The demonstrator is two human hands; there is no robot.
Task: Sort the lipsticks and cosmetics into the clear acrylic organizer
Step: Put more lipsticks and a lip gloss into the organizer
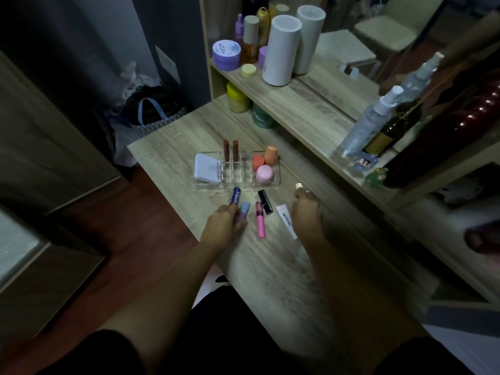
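The clear acrylic organizer (244, 185) stands on the wooden table (270, 266). It holds a white compact (207, 168) on the left, two dark red lipsticks (230, 150) upright at the back, and orange tubes (266, 157) with a pink jar (264, 173) on the right. In front of it lie a black lipstick (265, 201), a pink lip gloss (260, 220) and a white tube (286, 220). My left hand (222, 226) grips a dark blue tube (234, 196) and a light blue-capped tube (243, 211). My right hand (307, 212) holds a small white-capped item (298, 186).
A shelf (311, 104) behind the table carries jars, bottles, two white cylinders (281, 50) and spray bottles (368, 125). A mirror (378, 36) stands at the back right. A bag (151, 106) sits on the floor to the left. The table's left edge drops to red-brown flooring.
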